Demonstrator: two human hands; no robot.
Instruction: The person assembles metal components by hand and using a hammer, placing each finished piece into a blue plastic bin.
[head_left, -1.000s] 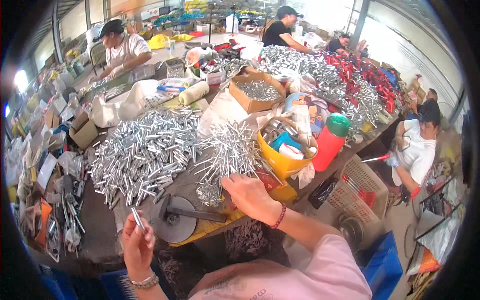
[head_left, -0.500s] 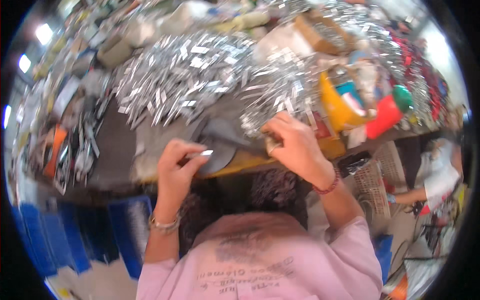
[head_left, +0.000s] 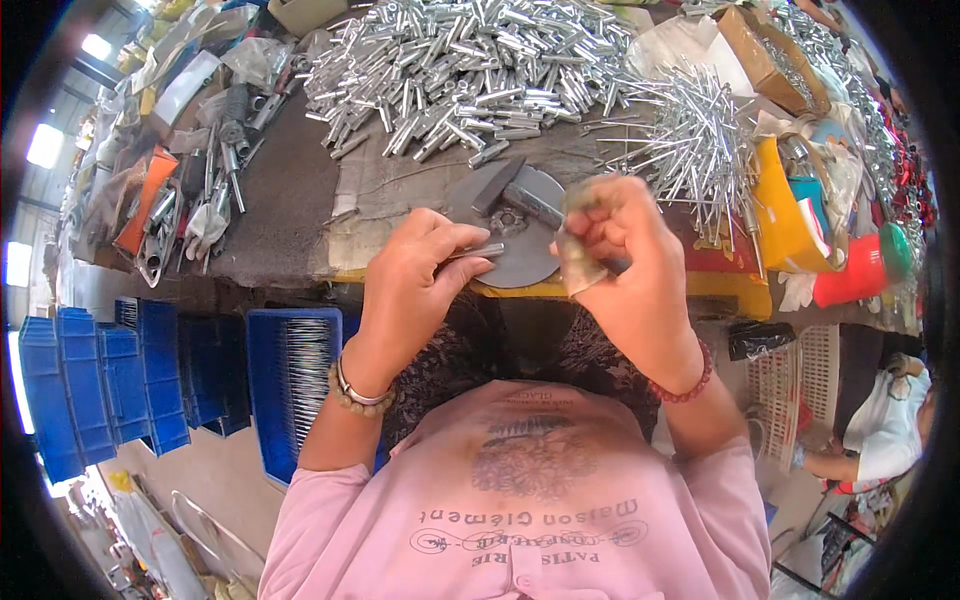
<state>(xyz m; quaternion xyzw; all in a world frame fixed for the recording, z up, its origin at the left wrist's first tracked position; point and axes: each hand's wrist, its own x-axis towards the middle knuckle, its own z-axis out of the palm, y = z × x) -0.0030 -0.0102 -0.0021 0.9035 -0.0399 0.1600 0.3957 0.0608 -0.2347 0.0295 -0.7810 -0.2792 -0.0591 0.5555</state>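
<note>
My left hand point(head_left: 415, 275) pinches a short silver metal tube point(head_left: 478, 251) near the table's front edge. My right hand point(head_left: 625, 255) grips a small greyish piece point(head_left: 578, 262), which is blurred. Both hands hover over a round grey metal disc point(head_left: 520, 235) with a dark block lying on it. Behind the disc lies a large heap of silver tubes point(head_left: 470, 70). A bundle of thin silver rods point(head_left: 695, 150) fans out just beyond my right hand.
A yellow tub point(head_left: 780, 215) and a red container point(head_left: 850, 275) stand at the right. Tools and clutter point(head_left: 190, 190) cover the table's left side. Blue crates point(head_left: 100, 390) sit on the floor at the left, one holding rods point(head_left: 295, 370). Another person point(head_left: 880, 440) sits at the lower right.
The view has tilted down toward my lap. My right hand left the rod bundle and came in front of me with a small piece; my left hand rose to the disc with a tube.
</note>
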